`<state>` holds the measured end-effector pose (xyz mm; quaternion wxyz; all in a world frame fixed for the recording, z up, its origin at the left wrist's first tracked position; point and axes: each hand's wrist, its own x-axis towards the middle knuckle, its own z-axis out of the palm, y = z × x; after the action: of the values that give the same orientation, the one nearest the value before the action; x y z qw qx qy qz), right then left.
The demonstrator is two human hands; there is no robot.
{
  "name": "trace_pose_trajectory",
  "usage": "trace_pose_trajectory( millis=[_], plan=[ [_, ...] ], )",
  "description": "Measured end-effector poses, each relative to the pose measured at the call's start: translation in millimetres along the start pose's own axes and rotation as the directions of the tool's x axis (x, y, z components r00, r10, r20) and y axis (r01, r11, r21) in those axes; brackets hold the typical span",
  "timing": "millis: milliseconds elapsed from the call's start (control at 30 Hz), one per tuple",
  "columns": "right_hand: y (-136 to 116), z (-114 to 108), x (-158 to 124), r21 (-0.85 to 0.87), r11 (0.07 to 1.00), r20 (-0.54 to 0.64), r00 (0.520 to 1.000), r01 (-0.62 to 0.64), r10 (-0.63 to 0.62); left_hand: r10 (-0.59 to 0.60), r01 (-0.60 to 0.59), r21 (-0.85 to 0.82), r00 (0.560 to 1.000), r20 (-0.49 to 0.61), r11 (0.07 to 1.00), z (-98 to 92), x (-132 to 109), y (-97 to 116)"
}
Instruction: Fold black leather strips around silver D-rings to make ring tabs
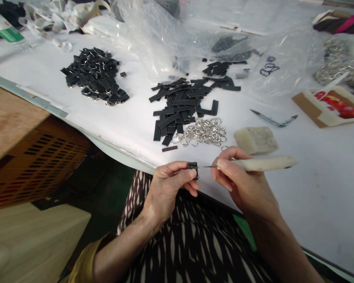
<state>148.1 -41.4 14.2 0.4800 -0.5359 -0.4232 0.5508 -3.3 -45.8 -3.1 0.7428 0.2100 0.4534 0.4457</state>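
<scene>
Between the thumb and fingers of my left hand [171, 182] is a small folded black strap piece [192, 166]. My right hand [238, 173] grips an awl [265, 163] by its thick pale handle. The awl's thin metal shaft points left, and its tip meets the strap piece or lies just beside it; I cannot tell which. Beyond my hands lies a heap of silver D-rings [206, 133]. Touching that heap is a pile of flat black strap pieces [179, 102]. A single dark brown strip [169, 149] rests in front of them.
Black straps with rings form a heap [96, 76] at the left. A pale block [256, 140], thread snips [273, 119] and a small open box [330, 104] are on the right. Clear plastic bags [165, 35] spread across the back. An orange crate [38, 165] stands below the table's left edge.
</scene>
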Motion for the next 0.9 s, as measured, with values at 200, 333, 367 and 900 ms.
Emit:
trace_pose_trajectory(
  millis=[200,333,367,900],
  plan=[
    [0,-11,4,-0.099,0.995,0.044,0.998,-0.028,0.033,-0.014,0.014,0.023,1.000,0.013,1.000,-1.5,1,-2],
    [-3,-20,8,-0.002,0.996,0.057,0.994,0.093,-0.093,-0.021,0.021,0.020,1.000,0.017,1.000,-3.8,1,-4],
    [-5,-22,9,0.031,0.993,0.049,0.992,0.117,-0.119,-0.025,0.025,0.014,1.000,0.015,1.000,-4.4,1,-4],
    [3,5,-15,-0.410,0.854,0.031,0.941,0.321,-0.338,-0.003,0.005,-0.076,1.000,0.020,0.997,-6.5,-1,-5]
  ],
)
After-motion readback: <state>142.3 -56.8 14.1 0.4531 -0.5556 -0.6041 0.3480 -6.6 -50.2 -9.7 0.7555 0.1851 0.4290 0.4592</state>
